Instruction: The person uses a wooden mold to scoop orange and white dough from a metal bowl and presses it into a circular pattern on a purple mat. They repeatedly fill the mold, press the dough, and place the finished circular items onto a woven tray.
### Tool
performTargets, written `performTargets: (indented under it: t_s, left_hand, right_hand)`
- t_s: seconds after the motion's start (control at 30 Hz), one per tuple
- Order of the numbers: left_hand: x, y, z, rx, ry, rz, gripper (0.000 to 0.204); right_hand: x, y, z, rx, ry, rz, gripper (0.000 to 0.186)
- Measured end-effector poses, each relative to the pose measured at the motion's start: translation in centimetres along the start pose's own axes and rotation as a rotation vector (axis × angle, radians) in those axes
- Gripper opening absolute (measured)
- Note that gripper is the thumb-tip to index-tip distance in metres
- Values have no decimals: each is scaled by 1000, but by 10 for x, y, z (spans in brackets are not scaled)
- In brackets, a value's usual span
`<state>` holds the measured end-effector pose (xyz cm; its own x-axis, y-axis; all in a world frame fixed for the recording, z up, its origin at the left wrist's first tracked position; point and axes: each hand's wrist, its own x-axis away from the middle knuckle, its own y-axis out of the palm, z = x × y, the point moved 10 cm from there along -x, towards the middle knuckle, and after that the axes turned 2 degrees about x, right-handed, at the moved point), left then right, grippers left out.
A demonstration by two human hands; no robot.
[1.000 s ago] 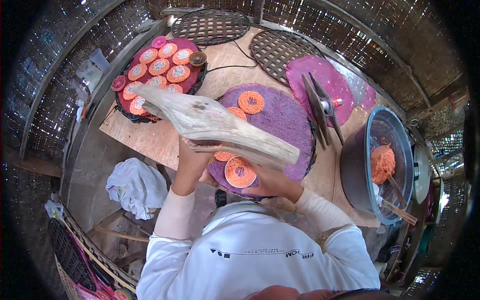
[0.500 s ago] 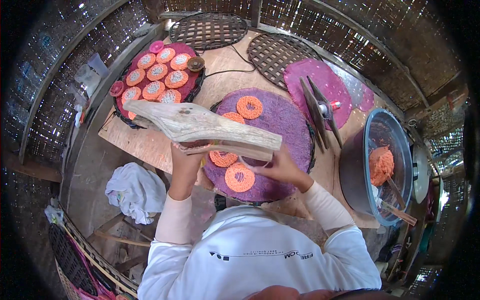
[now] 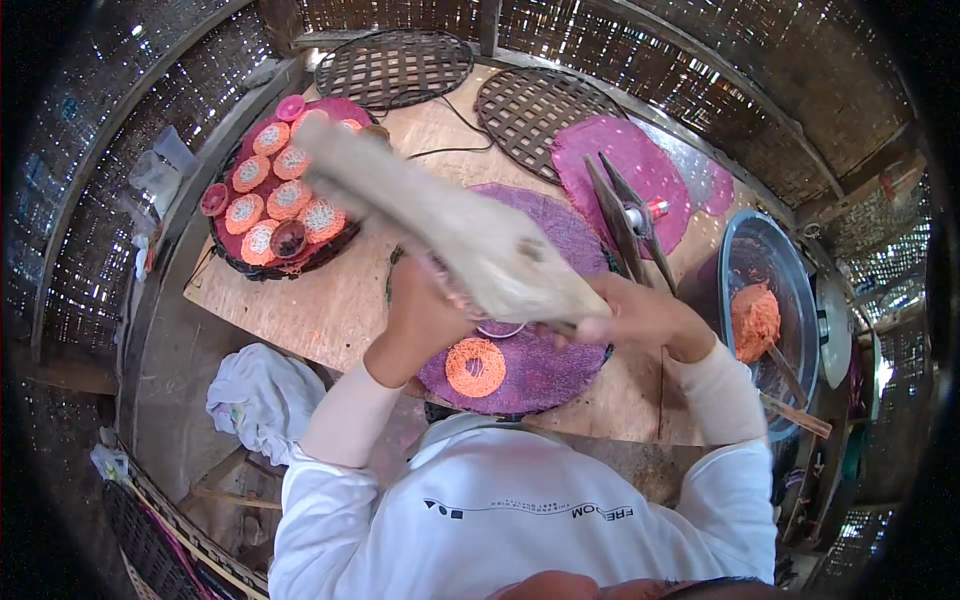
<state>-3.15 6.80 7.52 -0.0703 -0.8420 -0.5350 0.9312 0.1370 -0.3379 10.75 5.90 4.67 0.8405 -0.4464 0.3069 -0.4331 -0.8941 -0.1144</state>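
A pale wooden hand press [image 3: 455, 215], made of long lever-like pieces, is tilted over the work mat and blurred by motion. My left hand [image 3: 425, 300] grips it from below near the middle; some of its fingers are hidden behind the wood. My right hand [image 3: 650, 315] is closed round its near right end. Beneath lies a round purple cloth mat [image 3: 560, 375] on a dark rim. One orange ring of thin dough strands [image 3: 475, 367] shows on the mat just below my left hand; the press covers much of the rest.
At left, a tray with red cloth [image 3: 335, 110] bears several orange rings with white centres [image 3: 290, 198]. Two woven racks [image 3: 395, 68] lie at the back. A darker wooden press [image 3: 625, 215] rests on purple cloth. The blue-grey tub [image 3: 728, 255] at right holds orange dough [image 3: 755, 318].
The press has swung from nearly level to a steep slant, its left end rising and its right end coming nearer. My right hand has moved right and taken hold of that end.
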Motion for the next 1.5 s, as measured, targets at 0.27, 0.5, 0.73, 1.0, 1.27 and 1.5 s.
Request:
performTargets:
  t_s: [0.27,0.5,0.73,1.0,1.27,1.5]
  left_hand:
    - [-70,-9,-22,1494,-166,145,58]
    - [-50,30,-71,1997,-159,-187,41]
    - [-39,25,-109,1834,-137,-91,36]
    - [-18,37,-134,1836,-360,137,33]
    - [-21,60,-138,1936,-421,226,33]
    - [-35,36,-136,1823,-248,100,37]
  right_hand:
    - [28,-30,43,29,173,223,57]
    - [10,-33,95,-55,504,97,74]
    - [-12,-58,111,362,478,341,78]
    - [-5,-43,107,232,539,256,78]
    - [17,-79,100,506,657,373,76]
    - [1,-80,73,657,580,504,83]
